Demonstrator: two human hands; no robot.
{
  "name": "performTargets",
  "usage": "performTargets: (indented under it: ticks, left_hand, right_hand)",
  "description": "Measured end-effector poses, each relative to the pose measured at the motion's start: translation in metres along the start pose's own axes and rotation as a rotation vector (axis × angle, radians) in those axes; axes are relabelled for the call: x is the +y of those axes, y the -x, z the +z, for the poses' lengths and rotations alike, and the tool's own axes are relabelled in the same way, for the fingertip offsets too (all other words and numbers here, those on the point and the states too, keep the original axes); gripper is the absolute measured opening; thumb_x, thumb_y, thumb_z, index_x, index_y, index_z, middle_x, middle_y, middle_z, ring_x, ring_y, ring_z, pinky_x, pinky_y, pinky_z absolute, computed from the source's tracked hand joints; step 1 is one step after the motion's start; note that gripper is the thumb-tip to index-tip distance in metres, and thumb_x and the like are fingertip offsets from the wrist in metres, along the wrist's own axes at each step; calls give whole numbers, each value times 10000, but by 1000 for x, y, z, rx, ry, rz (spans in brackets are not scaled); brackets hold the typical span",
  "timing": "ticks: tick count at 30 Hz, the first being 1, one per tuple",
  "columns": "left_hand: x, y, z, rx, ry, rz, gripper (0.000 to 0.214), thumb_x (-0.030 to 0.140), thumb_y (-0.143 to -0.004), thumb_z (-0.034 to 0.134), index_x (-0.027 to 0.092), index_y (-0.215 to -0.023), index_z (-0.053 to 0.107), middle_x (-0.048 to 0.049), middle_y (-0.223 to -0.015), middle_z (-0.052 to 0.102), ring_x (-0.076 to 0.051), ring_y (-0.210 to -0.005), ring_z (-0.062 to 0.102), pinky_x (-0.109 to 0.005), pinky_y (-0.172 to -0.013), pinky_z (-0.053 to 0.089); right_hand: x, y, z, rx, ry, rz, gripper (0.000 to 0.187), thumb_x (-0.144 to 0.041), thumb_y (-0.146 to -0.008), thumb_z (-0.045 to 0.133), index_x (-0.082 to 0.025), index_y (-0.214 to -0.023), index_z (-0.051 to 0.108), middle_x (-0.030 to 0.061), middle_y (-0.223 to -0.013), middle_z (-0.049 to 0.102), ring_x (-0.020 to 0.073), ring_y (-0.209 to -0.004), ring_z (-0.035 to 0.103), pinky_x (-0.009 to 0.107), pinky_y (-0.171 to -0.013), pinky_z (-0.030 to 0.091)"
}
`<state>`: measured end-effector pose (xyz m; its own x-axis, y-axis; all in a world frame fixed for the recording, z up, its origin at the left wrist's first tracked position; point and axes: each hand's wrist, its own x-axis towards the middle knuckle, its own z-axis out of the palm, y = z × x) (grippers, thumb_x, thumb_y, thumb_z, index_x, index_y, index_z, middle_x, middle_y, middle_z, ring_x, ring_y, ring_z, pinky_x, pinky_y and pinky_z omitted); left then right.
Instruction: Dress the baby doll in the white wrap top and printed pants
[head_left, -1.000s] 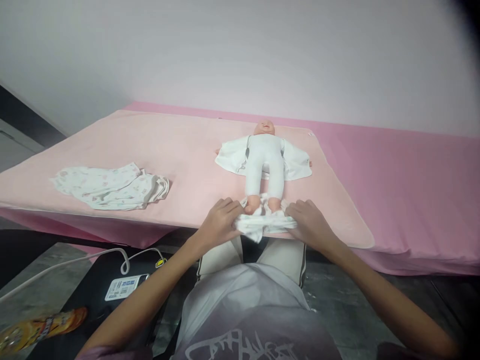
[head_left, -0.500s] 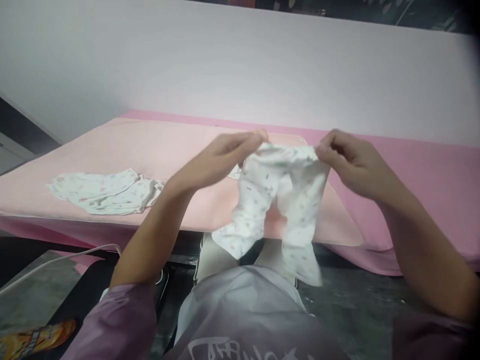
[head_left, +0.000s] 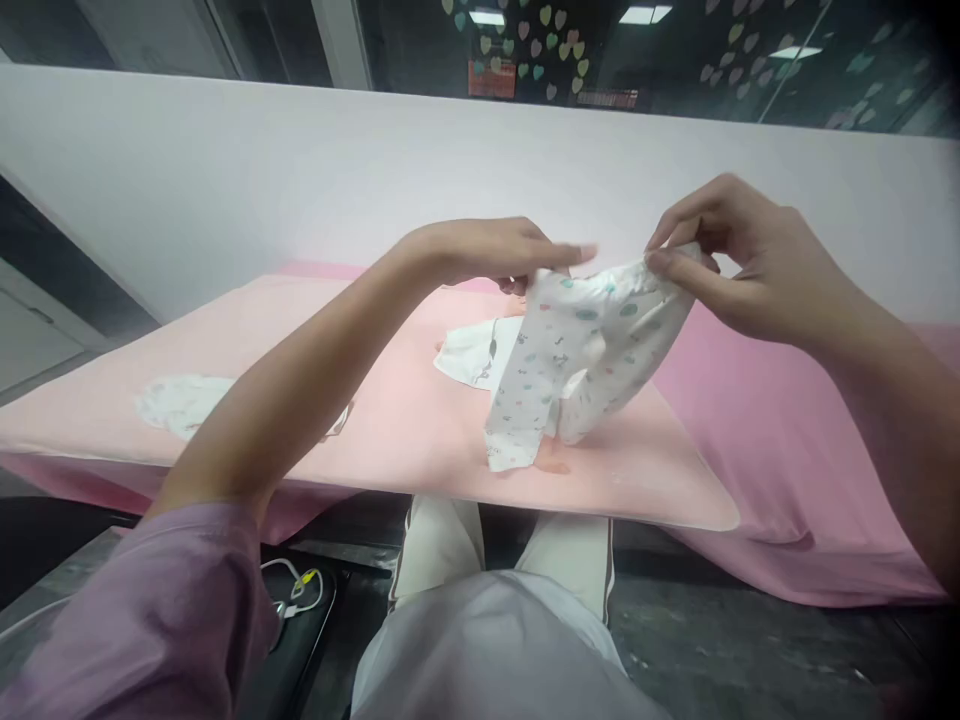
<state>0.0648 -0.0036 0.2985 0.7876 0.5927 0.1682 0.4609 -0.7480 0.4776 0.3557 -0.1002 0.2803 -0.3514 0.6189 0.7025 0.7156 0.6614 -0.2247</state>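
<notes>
One pair white printed cloth trousers (head_left: 529, 375) hanging below right hand (head_left: 746, 262), pinched at waistband (head_left: 626, 284); left hand (head_left: 496, 248) at other end, grip unclear. One white-clothed doll (head_left: 469, 355) behind trousers.

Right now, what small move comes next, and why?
I'd probably pinch the waistband of the printed pants at its left end with your left hand: its thumb points out above the waistband, apparently not clamping, while your right hand pinches the other end.
</notes>
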Motion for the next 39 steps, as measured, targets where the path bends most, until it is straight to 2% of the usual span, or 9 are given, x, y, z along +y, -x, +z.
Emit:
performTargets:
  ticks: [3,5,10,16,23,25,30,34,39]
  left_hand:
    - [5,-9,-1,-230,-62,121,497,692,-943,638,207,-863,713,-65,-846,680,-224,-837,667,-365,-762,487]
    - [3,-9,-1,-256,-81,191,468,676,-961,615,224,-915,724,-55,-876,698,-205,-828,652,-361,-772,477]
    - [-5,3,4,-31,-231,330,464,637,-1025,554,219,-914,722,-74,-899,692,-213,-864,627,-380,-818,464]
    - [-12,8,4,148,-480,494,435,625,-977,671,233,-824,779,-119,-1049,719,-290,-1080,625,-455,-981,445]
    - [-24,0,-1,168,-469,373,435,602,-959,671,203,-814,768,-64,-809,697,-266,-965,659,-464,-992,428]
    - [-26,-3,0,219,-394,289,444,581,-965,660,176,-805,746,-57,-776,664,-250,-921,653,-446,-946,434]
    - [-14,-9,4,317,-228,173,459,575,-966,664,141,-817,679,-54,-769,587,-215,-874,600,-399,-825,425]
    - [7,-8,7,356,-130,177,464,590,-967,673,150,-825,629,-45,-790,557,-186,-853,579,-362,-775,418]
    - [32,1,11,390,34,209,591,690,-1074,438,177,-805,556,-69,-841,571,-197,-896,614,-356,-787,450]
  right_hand:
    - [-1,2,-4,-179,107,-96,232,-467,-1013,723,-278,-1141,761,27,-989,757,181,-763,617,344,-654,451]
    - [2,6,-10,-296,122,-147,290,-532,-1000,716,-301,-1167,774,43,-992,747,209,-788,632,340,-623,457]
    - [12,22,-27,-409,154,-237,433,-562,-951,751,-370,-1336,707,64,-1103,740,269,-866,663,395,-666,533]
    - [15,31,-29,-511,300,-449,488,-513,-1077,530,-422,-1554,586,103,-1184,706,310,-990,680,460,-753,592]
    - [23,27,-34,-435,547,-541,658,-339,-1149,49,-424,-1714,374,121,-1145,700,251,-869,629,384,-553,476]
    - [24,21,-35,-355,599,-533,592,-346,-1171,146,-439,-1631,507,98,-1172,719,242,-947,643,388,-607,493]
    - [5,-2,-21,-215,384,-638,149,-385,-1079,650,-359,-1204,726,32,-1437,690,276,-1378,609,506,-1121,516]
    - [-15,-13,-4,-335,164,-612,144,-373,-1060,628,-305,-1180,670,18,-1164,760,258,-1122,730,498,-1001,579]
    - [-14,-32,-2,-225,245,-478,310,-537,-1087,604,-247,-1031,697,-15,-837,703,173,-790,659,443,-952,525]
